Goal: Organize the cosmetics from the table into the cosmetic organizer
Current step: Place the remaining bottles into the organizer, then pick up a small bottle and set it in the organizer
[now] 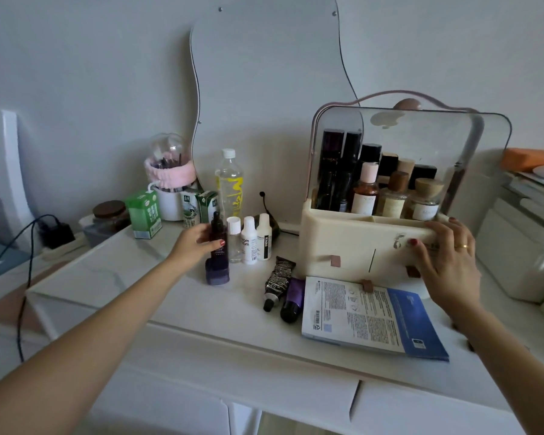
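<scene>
The organizer (365, 246), a cream case with a clear raised lid, stands on the right of the white desk (176, 302), its top tray full of upright bottles and jars. The right hand (446, 255) lies on its front right corner, fingers spread flat over the edge, thumb on the front face; it clasps nothing else.

Left of the case stand three small bottles in a row: a clear bottle (234, 238), then two white bottles (249, 240) and (263, 235). Just left of these is a dark dropper bottle (218, 237), upright. The left hand (198, 243) has its grip closed around this dropper bottle, thumb in front, fingers behind. A small purple jar (217, 273) sits on the desk right before it.

Before the case lie two tubes side by side, a patterned tube (277, 282) and a purple tube (293, 299), caps toward the camera, and to their right a flat sheet-mask pack (368, 315) that reaches under the case's front.

Behind, near the wall, are a water bottle (229, 183), green cartons (143, 215) and a brush holder (168, 174).
</scene>
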